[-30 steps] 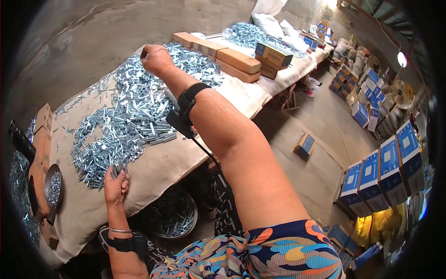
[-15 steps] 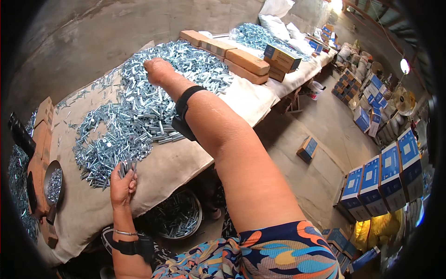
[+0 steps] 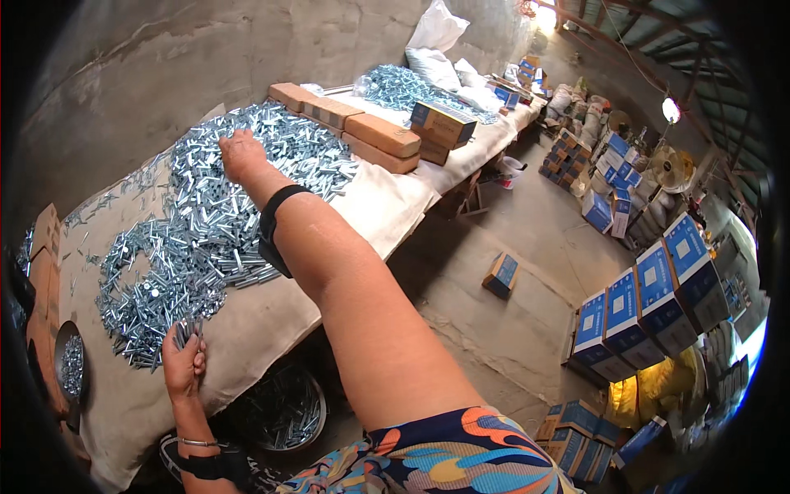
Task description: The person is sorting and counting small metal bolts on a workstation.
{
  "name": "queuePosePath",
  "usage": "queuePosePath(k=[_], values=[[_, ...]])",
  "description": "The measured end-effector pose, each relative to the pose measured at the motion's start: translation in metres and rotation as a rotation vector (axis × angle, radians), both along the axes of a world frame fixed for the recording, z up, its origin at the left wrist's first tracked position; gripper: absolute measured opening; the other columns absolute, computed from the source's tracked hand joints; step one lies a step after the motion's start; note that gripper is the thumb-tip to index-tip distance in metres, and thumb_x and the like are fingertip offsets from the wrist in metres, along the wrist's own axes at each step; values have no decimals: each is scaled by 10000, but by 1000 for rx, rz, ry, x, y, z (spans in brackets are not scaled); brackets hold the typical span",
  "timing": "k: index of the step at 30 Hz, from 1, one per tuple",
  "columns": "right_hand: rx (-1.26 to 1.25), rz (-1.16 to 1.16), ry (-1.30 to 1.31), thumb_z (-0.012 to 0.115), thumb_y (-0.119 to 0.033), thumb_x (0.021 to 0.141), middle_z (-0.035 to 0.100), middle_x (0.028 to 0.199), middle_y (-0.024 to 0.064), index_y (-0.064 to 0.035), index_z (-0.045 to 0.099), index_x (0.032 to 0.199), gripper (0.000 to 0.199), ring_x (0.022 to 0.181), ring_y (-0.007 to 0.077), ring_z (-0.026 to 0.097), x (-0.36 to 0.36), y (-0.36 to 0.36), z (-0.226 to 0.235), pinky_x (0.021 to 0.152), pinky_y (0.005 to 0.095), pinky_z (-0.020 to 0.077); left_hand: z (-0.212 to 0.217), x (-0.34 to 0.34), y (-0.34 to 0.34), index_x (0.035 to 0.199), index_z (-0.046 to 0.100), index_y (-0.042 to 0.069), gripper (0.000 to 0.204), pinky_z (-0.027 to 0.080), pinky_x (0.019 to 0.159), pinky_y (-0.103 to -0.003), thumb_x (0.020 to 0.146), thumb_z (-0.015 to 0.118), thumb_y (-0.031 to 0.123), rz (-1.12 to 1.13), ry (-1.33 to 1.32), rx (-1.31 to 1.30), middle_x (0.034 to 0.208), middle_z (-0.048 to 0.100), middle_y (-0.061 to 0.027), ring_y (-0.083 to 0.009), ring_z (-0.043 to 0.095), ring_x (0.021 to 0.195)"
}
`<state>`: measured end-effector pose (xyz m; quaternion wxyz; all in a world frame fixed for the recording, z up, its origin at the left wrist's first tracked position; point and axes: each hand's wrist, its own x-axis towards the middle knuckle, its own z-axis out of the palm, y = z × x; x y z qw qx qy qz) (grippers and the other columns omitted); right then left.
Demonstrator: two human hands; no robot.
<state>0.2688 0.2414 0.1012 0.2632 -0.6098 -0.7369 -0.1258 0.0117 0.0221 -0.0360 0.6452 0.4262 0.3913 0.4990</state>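
Observation:
My left hand [image 3: 184, 366] is closed around several metal bolts [image 3: 188, 333], whose ends stick up above the fingers at the table's near edge. Beside it spreads a heap of thin silvery bolts [image 3: 144, 300]. Farther back, my right hand [image 3: 243, 158] reaches over a larger pile of short metal tubes [image 3: 300, 144]. Its back is toward me and the fingers curl down at the pile's surface, so whatever they grip is hidden. Both piles lie on a cloth-covered table [image 3: 271, 309].
Bricks [image 3: 383, 133] border the pile at the back, beside a cardboard box [image 3: 443, 123]. A pan of small parts [image 3: 72, 362] stands at the left. Below the table edge sits a basin of metal pieces [image 3: 288, 412]. Blue-and-white boxes [image 3: 638, 309] stand at the right.
The whole view has turned to the right, so the table appears farther left. My left hand keeps its bolts. My right hand stays at the far pile, with its fingers angled slightly differently.

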Motion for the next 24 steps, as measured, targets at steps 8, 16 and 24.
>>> queuePosePath(k=[8,16,24], values=[[-33,-65,-85,562,-140,785,561,1101,139,-91,649,1006,243,1059,286,503,-15,10,-4,837,378,465,-1,-2,1,987,462,62,101,275,325,-143,892,497,68,3,24,12,669,502,-29,-31,380,411],[-110,-3,-158,566,-113,779,569,1111,122,-78,663,981,226,1065,288,514,-14,6,-11,853,369,459,-6,-4,3,1056,441,57,191,289,326,-145,888,529,86,36,-4,9,692,513,-42,-38,395,418],[9,29,-187,592,-69,749,560,1062,141,-124,622,1029,287,1054,308,516,-6,0,-17,847,383,465,-1,2,-1,1058,442,59,206,279,330,-148,868,522,44,66,16,-58,673,518,-51,-42,395,415]])
